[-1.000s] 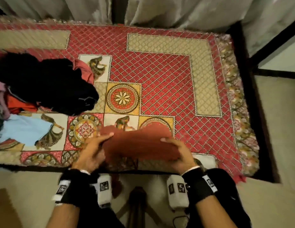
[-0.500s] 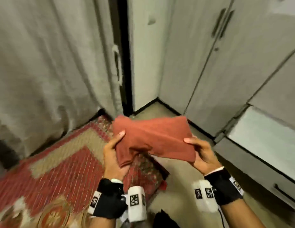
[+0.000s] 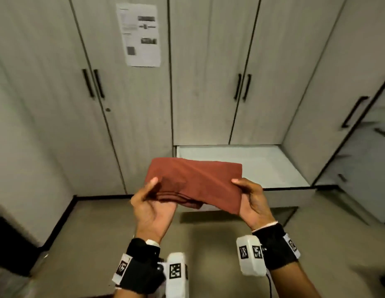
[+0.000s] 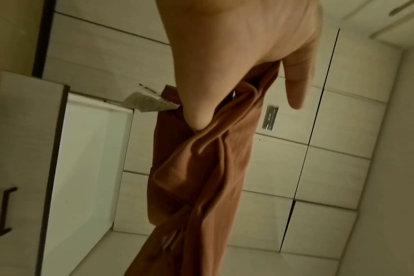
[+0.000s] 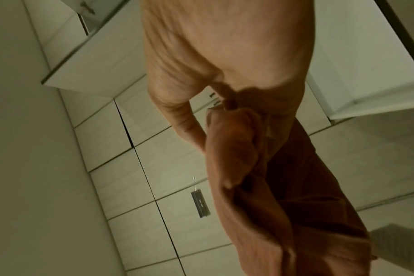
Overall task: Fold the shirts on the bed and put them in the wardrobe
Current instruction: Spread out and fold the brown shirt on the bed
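A folded rust-red shirt (image 3: 196,181) hangs flat between both hands in front of the wardrobe (image 3: 204,82). My left hand (image 3: 151,203) pinches its left end, thumb on top and fingers underneath. My right hand (image 3: 250,201) grips its right end the same way. The shirt (image 4: 201,177) droops from my left hand (image 4: 236,74) in the left wrist view, and in the right wrist view the shirt (image 5: 272,186) droops from my right hand (image 5: 225,65). An open white drawer (image 3: 277,166) juts out of the wardrobe's base, just behind and below the shirt.
The wardrobe doors with black handles (image 3: 93,82) are closed, and a printed sheet (image 3: 141,34) is stuck on one. A door (image 3: 337,104) at the right stands ajar. Tan floor (image 3: 101,222) lies between me and the wardrobe.
I have turned from the bed to the wardrobe, carrying the folded shirt in both hands. The bed is out of view and the open drawer is now ahead.
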The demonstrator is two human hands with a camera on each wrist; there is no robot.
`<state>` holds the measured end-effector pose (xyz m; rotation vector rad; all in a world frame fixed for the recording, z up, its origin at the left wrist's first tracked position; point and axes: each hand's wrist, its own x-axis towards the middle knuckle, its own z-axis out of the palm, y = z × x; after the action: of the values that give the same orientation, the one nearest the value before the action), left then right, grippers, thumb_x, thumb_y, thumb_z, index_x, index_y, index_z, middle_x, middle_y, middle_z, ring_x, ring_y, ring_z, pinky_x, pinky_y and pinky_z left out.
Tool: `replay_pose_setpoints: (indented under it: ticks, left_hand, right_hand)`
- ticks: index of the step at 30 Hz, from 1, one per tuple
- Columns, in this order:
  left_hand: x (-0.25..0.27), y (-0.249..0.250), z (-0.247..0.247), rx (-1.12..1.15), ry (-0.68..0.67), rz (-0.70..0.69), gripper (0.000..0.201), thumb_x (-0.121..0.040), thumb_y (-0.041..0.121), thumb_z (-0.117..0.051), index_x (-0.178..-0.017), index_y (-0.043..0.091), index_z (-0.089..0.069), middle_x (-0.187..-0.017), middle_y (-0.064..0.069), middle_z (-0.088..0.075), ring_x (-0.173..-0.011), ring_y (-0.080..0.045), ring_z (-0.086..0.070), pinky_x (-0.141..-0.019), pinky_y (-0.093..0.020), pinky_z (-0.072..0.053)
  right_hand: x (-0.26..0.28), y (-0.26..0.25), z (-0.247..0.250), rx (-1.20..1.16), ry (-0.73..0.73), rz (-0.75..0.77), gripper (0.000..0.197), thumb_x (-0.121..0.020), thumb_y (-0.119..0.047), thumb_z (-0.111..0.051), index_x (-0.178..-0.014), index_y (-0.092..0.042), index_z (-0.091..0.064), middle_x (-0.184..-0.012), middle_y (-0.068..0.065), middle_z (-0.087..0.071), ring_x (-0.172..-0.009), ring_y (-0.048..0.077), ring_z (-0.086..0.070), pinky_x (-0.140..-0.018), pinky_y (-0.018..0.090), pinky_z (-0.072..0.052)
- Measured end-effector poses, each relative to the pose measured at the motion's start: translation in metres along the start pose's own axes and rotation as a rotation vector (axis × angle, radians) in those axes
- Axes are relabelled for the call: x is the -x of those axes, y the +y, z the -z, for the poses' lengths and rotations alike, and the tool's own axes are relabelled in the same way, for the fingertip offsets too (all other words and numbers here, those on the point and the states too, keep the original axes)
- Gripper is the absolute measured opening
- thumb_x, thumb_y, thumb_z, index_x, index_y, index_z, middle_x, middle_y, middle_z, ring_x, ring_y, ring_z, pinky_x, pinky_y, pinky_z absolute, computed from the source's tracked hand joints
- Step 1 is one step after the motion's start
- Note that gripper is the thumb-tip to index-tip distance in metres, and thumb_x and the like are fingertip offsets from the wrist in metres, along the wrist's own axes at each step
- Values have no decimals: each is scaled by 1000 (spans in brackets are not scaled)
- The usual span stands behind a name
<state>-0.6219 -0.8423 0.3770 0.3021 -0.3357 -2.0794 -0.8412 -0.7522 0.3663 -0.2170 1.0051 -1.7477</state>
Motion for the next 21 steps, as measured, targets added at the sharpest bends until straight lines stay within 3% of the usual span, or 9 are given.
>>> replay_pose_setpoints:
  ticks: [3, 6, 8, 10, 13, 15, 17, 19, 21]
  left_hand:
    - [-57, -56, -18, -59, 14, 48, 58, -87, 4, -62, -145, -1, -53, -142, -22, -59, -131, -39, -58, -112, -56, -43]
    - [-116, -111, -38, -129, 62, 77, 50, -89, 3, -67, -139, 1, -59, -141, -22, -60, -131, -37, -58, -111, -59, -43]
    - [-157, -148, -55, -179, 85, 137, 35, -92, 6, -67, -127, 5, -68, -133, -19, -67, -125, -33, -64, -108, -57, -47]
    - [-197, -185, -71, -256, 107, 171, 29, -96, 13, -66, -125, 7, -70, -128, -15, -71, -119, -28, -68, -104, -51, -51]
    - [-253, -231, -95, -331, 140, 187, 35, -97, 14, -66, -131, 8, -67, -130, -12, -70, -120, -24, -67, -109, -47, -49]
    - [-287, -255, -110, -366, 145, 202, 35, -97, 9, -64, -132, 9, -67, -130, -12, -70, -120, -23, -67, -106, -42, -52]
    - [-317, -273, -127, -388, 117, 229, 35, -97, 7, -63, -131, 8, -67, -125, -11, -72, -116, -23, -70, -98, -37, -57]
    - [-342, -286, -135, -408, 82, 278, 32, -96, 5, -62, -128, 7, -69, -122, -11, -74, -112, -22, -71, -93, -34, -59]
    - [-362, -296, -133, -436, 51, 331, 33, -96, 2, -61, -128, 6, -68, -124, -12, -73, -115, -24, -70, -97, -35, -57]
  right_hand:
    - [-30, -39, 35, -59, 32, 29, 52, -86, -5, -61, -138, -5, -58, -128, 20, -66, -108, 34, -67, -92, 52, -56]
    - [-73, -74, 71, -58, 81, 64, 64, -82, -2, -66, -145, -3, -53, -142, 21, -58, -123, 37, -59, -112, 58, -41]
    - [-107, -101, 97, -31, 101, 68, 66, -81, -3, -66, -146, -2, -52, -141, 19, -60, -122, 36, -59, -115, 56, -39]
    - [-136, -131, 120, 2, 133, 98, 57, -85, -3, -58, -143, -1, -54, -133, 17, -66, -115, 33, -63, -110, 52, -45]
    - [-167, -176, 146, -29, 114, 124, 40, -92, -6, -50, -128, -4, -68, -125, 16, -70, -109, 30, -68, -96, 43, -52]
    - [-184, -200, 163, -102, 129, 137, 34, -101, -21, -47, -116, -9, -75, -123, 14, -71, -114, 33, -66, -98, 45, -49]
    - [-203, -211, 183, -225, 127, 78, 57, -101, -51, -49, -130, -6, -68, -135, 18, -65, -129, 40, -58, -115, 54, -37]
    - [-228, -206, 203, -379, 108, -40, 83, -90, -72, -54, -137, -5, -63, -143, 23, -58, -134, 44, -53, -119, 58, -28]
    - [-258, -195, 223, -463, 95, -126, 91, -84, -78, -56, -139, -6, -60, -145, 23, -56, -129, 44, -58, -113, 57, -38]
